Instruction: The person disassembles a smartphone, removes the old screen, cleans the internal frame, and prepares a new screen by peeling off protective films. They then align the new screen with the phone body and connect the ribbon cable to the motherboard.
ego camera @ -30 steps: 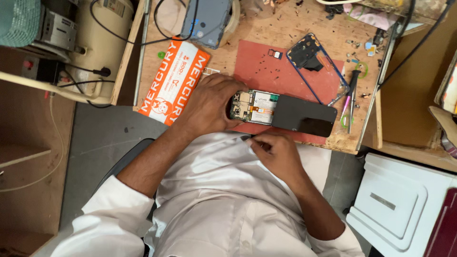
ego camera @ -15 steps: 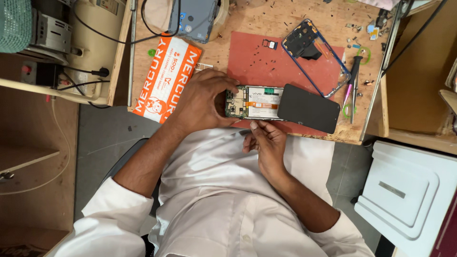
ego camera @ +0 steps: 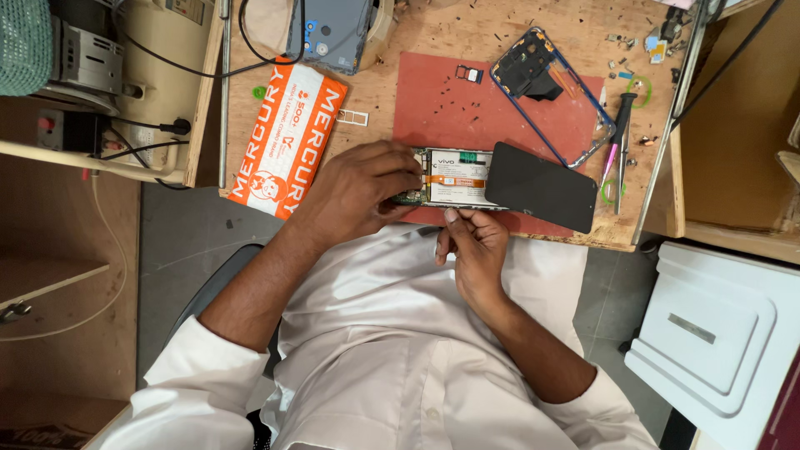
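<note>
Now both hands grip the opened phone (ego camera: 457, 178): left hand (ego camera: 367, 185) clamped, right hand (ego camera: 472, 237) pinching its edge.

An opened phone (ego camera: 454, 177) is gripped at its nine o'clock end by the left hand (ego camera: 367, 187). Its six o'clock edge is touched by the right hand (ego camera: 471, 242). A dark screen panel (ego camera: 542, 185) is seen at its three o'clock.

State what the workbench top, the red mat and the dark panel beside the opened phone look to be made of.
Workbench top: bare wood, likely plywood, with matt grain and scuffs. Red mat: probably rubber or silicone, flat and dull. Dark panel: seemingly glass, smooth and black.
</note>
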